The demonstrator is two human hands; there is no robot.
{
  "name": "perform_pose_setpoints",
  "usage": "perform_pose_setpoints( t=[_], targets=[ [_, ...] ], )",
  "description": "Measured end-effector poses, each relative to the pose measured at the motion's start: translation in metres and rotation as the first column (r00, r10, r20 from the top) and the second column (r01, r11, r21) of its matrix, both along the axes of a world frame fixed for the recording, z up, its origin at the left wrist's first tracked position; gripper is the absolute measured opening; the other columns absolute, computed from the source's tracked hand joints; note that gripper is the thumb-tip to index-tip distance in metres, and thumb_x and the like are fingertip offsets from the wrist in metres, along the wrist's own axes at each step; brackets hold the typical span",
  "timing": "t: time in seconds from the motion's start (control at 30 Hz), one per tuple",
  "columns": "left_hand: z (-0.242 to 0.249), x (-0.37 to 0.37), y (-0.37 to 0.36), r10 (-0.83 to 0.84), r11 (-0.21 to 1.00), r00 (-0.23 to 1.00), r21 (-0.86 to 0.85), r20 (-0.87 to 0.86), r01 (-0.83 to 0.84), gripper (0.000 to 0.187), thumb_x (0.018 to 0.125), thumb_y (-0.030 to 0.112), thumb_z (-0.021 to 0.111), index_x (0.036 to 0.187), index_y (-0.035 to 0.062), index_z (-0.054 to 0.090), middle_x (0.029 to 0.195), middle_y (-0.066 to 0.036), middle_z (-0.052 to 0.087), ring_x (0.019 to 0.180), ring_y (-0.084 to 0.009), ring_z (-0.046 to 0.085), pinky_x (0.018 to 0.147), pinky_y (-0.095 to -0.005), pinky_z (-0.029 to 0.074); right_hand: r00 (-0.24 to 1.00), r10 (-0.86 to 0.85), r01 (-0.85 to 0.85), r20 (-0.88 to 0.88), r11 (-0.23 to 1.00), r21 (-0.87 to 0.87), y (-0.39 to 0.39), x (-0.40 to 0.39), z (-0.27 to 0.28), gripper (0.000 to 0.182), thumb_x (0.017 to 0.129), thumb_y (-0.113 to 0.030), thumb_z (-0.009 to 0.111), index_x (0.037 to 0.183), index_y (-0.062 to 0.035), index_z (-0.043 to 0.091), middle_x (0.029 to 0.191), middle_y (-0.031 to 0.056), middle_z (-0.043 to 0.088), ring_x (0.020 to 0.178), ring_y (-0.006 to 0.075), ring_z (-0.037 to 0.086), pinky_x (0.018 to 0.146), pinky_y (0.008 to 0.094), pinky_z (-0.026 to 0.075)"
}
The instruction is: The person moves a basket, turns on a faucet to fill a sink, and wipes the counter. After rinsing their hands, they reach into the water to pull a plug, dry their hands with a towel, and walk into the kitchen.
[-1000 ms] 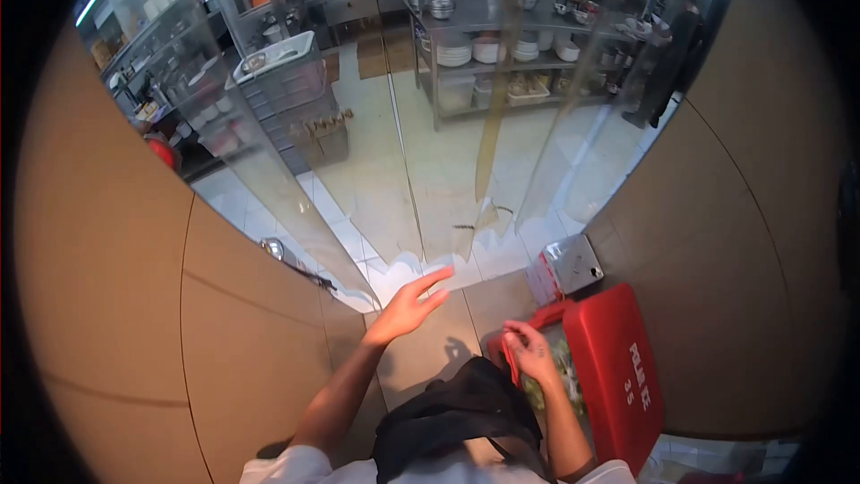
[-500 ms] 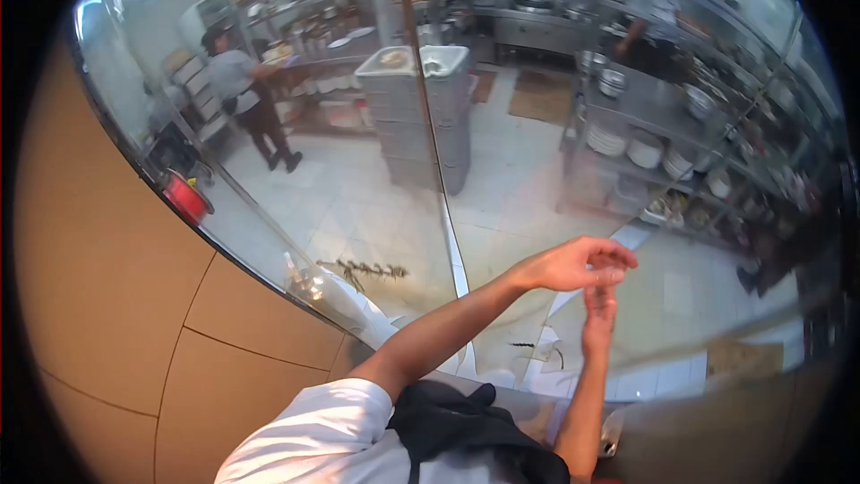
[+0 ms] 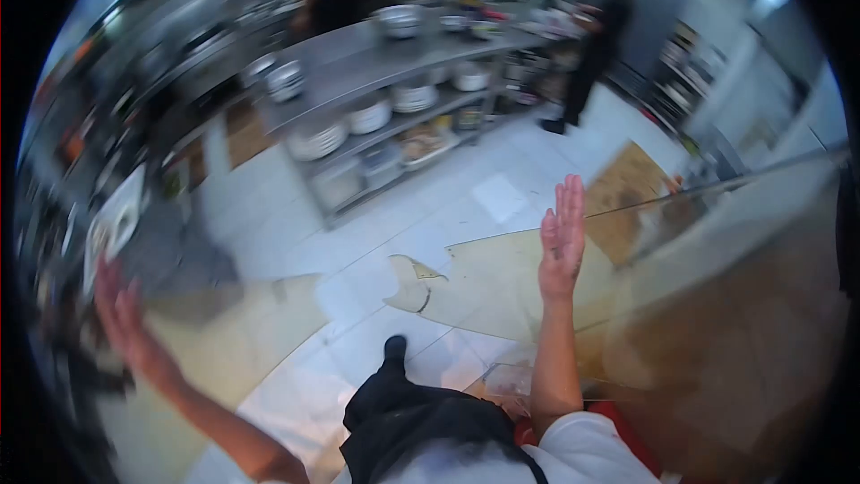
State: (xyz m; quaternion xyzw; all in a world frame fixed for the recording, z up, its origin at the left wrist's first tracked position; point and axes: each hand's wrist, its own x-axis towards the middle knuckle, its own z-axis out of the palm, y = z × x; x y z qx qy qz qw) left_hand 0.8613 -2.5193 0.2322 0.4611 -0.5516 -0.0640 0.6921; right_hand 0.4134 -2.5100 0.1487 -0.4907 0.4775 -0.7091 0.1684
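Note:
My left hand (image 3: 134, 332) is stretched out to the far left, fingers long and apart from the thumb, blurred by motion. It overlaps the upper left of a clear, yellowish door panel (image 3: 242, 318). In front of me on the right, my right hand (image 3: 563, 246) is raised flat with straight fingers, its palm against or close over a second clear panel (image 3: 493, 278). The panels stand apart, with white floor tiles showing between them. Neither hand has anything in it. My dark shoe (image 3: 395, 351) shows between the two arms.
Ahead stands a steel shelf table (image 3: 358, 63) with stacked plates (image 3: 318, 139) and bowls. A person in dark clothes (image 3: 600, 45) stands behind its right end. A white tub (image 3: 116, 215) tops a grey stack at left. A brown mat (image 3: 623, 193) lies on the right floor.
My hands have parted from close together, the left swinging far left and the right staying right with fingers straightened. The panels now stand apart, and my view has turned right towards the shelf table.

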Motion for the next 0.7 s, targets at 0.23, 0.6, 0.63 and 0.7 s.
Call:
perform_pose_setpoints(
  t=[0.23,0.6,0.63,0.7],
  targets=[
    [-0.012,-0.050,-0.166,0.313,0.947,0.917,-0.157,0.248,-0.281,0.039,0.091,0.019,0.040,0.126,0.0020,0.042,0.130,-0.012,0.041,0.120,-0.0213,0.038,0.101,-0.0320,0.026,0.754,-0.626,0.630,-0.200,0.775,-0.052,-0.008,-0.062,-0.003,0.059,0.082,-0.006,0.050,0.134,-0.0020,0.021,0.140,0.0124,0.023,0.129,0.0258,0.022,0.103,0.0407,0.017],
    [-0.146,-0.405,-0.378,-0.806,0.587,0.526,0.477,0.272,0.654,0.026,0.077,0.010,0.057,0.102,0.0026,0.055,0.126,-0.017,0.042,0.120,-0.0314,0.037,0.099,-0.0385,0.026,0.280,-0.935,0.932,-0.217,0.210,0.296,-0.074,-0.176,-0.116,0.049,0.081,-0.006,0.053,0.127,-0.0024,0.034,0.129,0.0129,0.038,0.120,0.0255,0.036,0.098,0.0388,0.028],
    [-0.169,-0.434,-0.387,-0.830,0.556,0.475,0.513,0.294,0.654,0.027,0.075,0.011,0.060,0.100,0.0033,0.056,0.125,-0.018,0.043,0.119,-0.0329,0.037,0.099,-0.0391,0.026,0.315,-0.932,0.879,-0.178,0.217,0.424,-0.085,-0.199,-0.143,0.049,0.082,-0.008,0.054,0.126,-0.0041,0.035,0.127,0.0121,0.039,0.119,0.0251,0.037,0.097,0.0388,0.029],
    [-0.220,-0.480,-0.411,-0.905,0.415,0.337,0.711,0.259,0.567,0.030,0.073,0.017,0.063,0.100,0.0039,0.057,0.124,-0.019,0.044,0.119,-0.0346,0.037,0.100,-0.0397,0.025,0.408,-0.900,0.779,-0.156,0.255,0.572,-0.111,-0.247,-0.210,0.052,0.079,-0.013,0.059,0.126,-0.0078,0.037,0.125,0.0125,0.041,0.116,0.0263,0.040,0.096,0.0379,0.032]
  ],
)
